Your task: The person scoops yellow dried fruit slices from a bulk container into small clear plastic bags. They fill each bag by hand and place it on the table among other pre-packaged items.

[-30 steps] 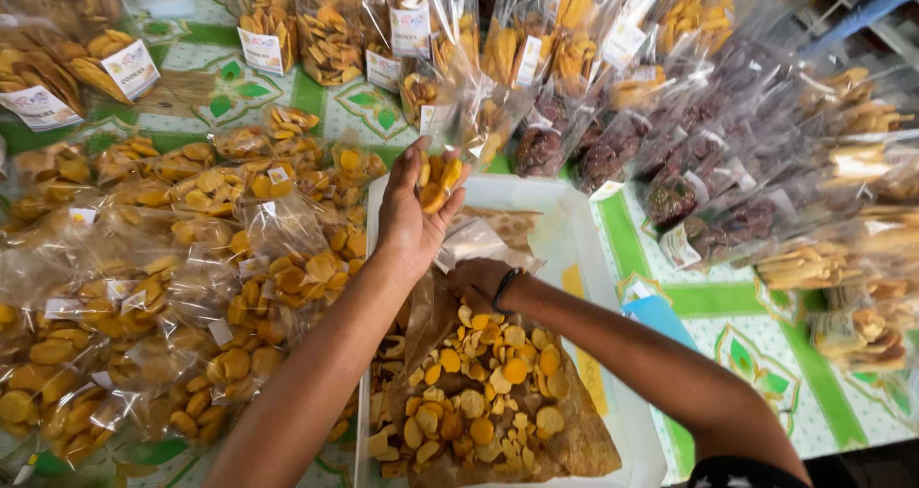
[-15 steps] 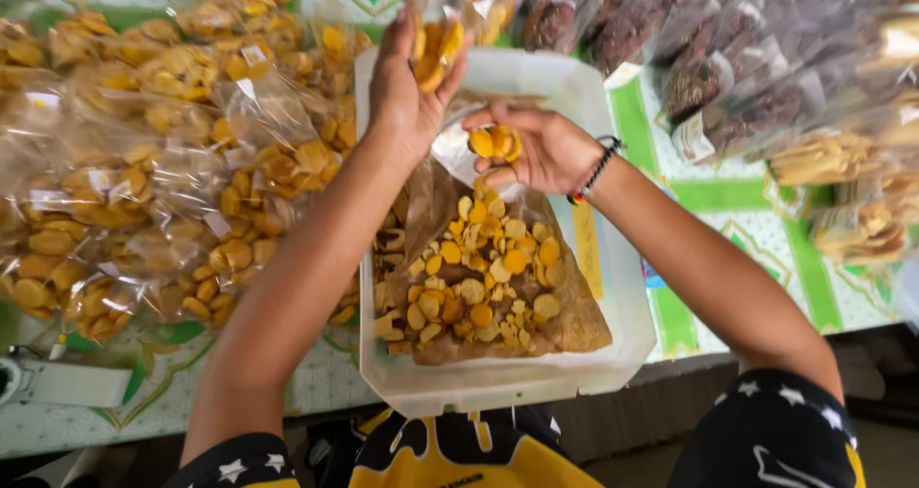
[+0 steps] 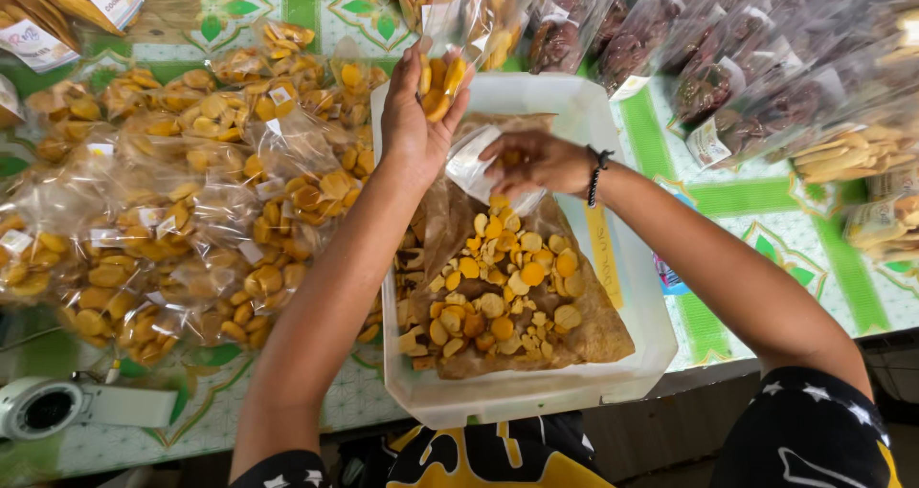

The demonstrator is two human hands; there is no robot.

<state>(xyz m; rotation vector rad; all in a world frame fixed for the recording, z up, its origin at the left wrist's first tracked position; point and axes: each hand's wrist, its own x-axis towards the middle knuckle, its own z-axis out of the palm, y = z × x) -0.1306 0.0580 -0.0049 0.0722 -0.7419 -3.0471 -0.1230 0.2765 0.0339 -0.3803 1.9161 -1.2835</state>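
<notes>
Gripping a fistful of yellow chips [image 3: 440, 84] in our left hand [image 3: 416, 124] — right hand [image 3: 536, 163] pinches a clear bag [image 3: 476, 167] over the white tray [image 3: 584, 105].

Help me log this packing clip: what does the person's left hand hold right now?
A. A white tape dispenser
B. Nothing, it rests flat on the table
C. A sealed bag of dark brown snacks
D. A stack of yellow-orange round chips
D: the left hand is raised over the white tray with a stack of yellow-orange round chips gripped in its fingers, while the right hand holds a small clear bag below it.
</notes>
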